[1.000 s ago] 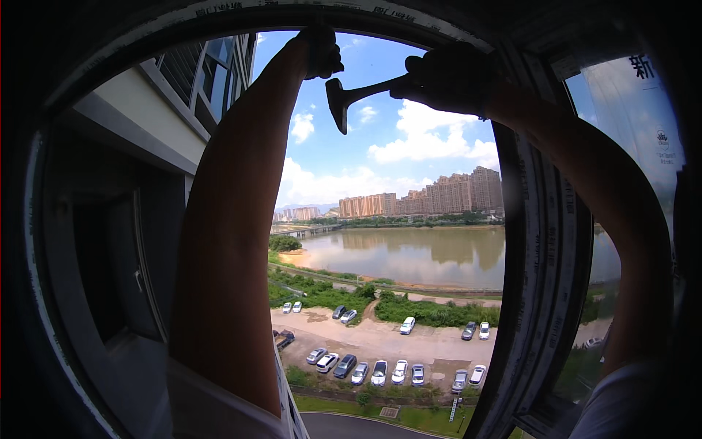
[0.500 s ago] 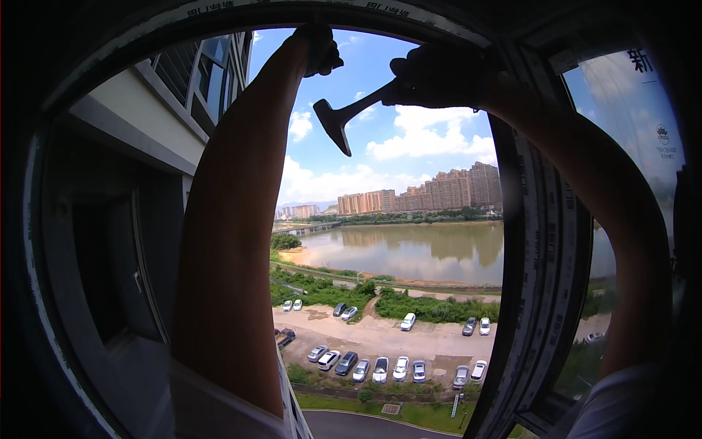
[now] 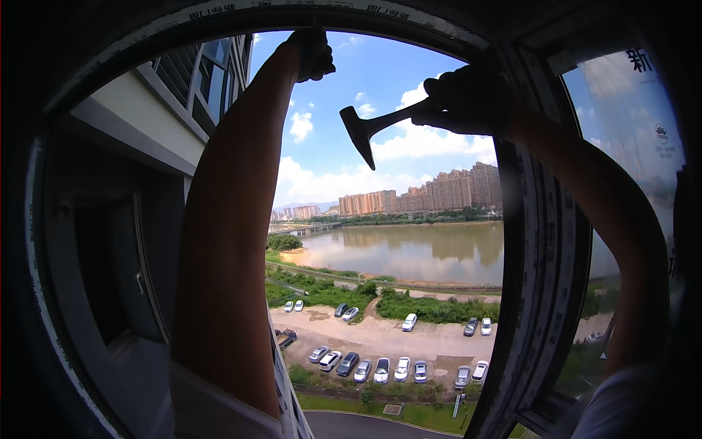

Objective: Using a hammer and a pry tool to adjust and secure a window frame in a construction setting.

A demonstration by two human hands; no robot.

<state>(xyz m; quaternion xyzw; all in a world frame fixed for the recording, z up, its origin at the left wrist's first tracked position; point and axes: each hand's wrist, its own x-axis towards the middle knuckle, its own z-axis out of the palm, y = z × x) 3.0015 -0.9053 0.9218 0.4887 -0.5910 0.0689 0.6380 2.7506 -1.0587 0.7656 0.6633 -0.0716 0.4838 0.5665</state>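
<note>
My right hand (image 3: 468, 102), dark and apparently gloved, is closed around the handle of a hammer (image 3: 360, 136). The hammer points left in mid-air, its narrow head tilted with one tapered end downward, apart from the frame. High at the top edge of the window frame (image 3: 409, 31), my left hand (image 3: 313, 55) is raised and also looks gloved. Its fingers are curled in against the frame's upper bar; backlight hides what they hold, if anything. Both arms show mostly as dark shapes against the sky.
The window opening looks out from high up over parked cars (image 3: 382, 370), a road and a river (image 3: 417, 252). A building wall (image 3: 139, 110) stands outside at left. At right are a dark upright post (image 3: 537, 241) and a glass pane (image 3: 621, 95) with printed film.
My right hand and the hammer have moved right and down, away from the top bar. My left hand has shifted very slightly left and stays at the top.
</note>
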